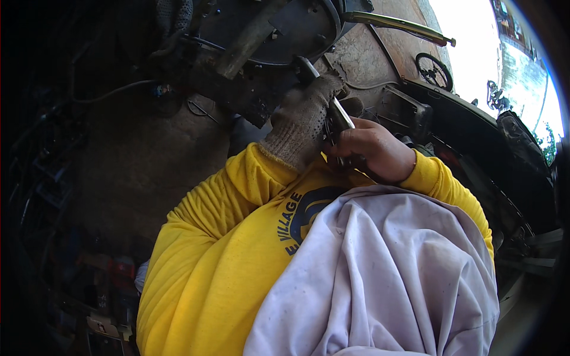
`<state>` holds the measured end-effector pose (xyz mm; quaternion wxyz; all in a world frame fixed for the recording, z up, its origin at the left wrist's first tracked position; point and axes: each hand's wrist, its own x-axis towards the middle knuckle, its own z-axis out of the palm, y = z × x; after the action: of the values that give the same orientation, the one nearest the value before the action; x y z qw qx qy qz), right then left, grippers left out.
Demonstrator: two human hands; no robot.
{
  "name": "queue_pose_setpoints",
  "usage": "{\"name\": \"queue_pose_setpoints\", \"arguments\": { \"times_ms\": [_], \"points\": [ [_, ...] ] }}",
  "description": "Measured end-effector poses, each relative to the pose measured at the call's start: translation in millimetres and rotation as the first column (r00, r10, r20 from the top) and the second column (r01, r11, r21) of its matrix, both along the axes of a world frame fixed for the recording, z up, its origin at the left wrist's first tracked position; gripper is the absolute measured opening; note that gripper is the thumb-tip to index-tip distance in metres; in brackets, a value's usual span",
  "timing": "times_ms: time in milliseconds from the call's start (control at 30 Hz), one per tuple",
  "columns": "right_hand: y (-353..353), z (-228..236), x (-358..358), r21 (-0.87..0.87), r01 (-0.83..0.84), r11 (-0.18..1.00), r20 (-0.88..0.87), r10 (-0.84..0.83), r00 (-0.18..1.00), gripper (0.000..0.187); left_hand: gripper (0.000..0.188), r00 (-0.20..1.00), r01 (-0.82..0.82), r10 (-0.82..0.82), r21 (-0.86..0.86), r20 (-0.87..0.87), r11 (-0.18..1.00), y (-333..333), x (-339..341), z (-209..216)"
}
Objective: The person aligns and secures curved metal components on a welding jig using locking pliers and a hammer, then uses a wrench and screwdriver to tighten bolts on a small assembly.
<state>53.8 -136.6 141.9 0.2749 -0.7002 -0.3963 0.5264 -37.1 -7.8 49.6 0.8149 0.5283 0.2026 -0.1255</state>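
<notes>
My left hand (303,115), in a grey knitted glove with dark dots, is closed around a shiny metal bar (341,115). The bar slants from the edge of a dark round metal part (297,32) down to my bare right hand (377,148). My right hand is curled round the bar's lower end, with its thumb laid across. Some thin dark pieces show beneath the right fingers, too shaded to name. A brownish bar (252,41) lies across the round part. What the left fingertips touch is hidden by the glove.
An olive rod (404,26) juts right from the round part. A spoked wheel (433,71) lies on the floor beyond. A dotted glove (174,18) shows at upper left; whether a hand fills it I cannot tell. Pale cloth (380,273) drapes over my front.
</notes>
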Motion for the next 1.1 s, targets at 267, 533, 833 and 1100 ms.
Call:
{"name": "queue_pose_setpoints", "arguments": {
  "times_ms": [267, 533, 833, 1100],
  "points": [
    [30.0, 35.0, -18.9, -0.659, 0.617, 0.429, -0.053, -0.846, 0.531, 0.036, 0.054, 0.968, -0.025, -0.103, 0.498, 0.228, 0.867, 0.7, -0.9, -1.2],
    [25.9, 65.4, -23.0, -0.529, 0.548, 0.648, 0.153, -0.562, 0.812, 0.046, 0.036, 0.953, 0.020, -0.110, 0.302, 0.282, 0.953, -2.1, 2.9, -12.3],
    [23.8, 61.9, -48.8, -0.140, 0.325, 0.935, 0.814, -0.078, 0.576, 0.033, 0.034, 0.929, -0.046, -0.079, 0.325, 0.360, 0.945, -6.9, 4.2, -16.4],
    [-3.0, 31.4, -30.2, -0.351, 0.708, 0.613, 0.054, -0.742, 0.669, 0.051, 0.044, 0.966, 0.003, -0.099, 0.370, 0.240, 0.929, 2.1, 5.5, 1.1]
  ]
}}
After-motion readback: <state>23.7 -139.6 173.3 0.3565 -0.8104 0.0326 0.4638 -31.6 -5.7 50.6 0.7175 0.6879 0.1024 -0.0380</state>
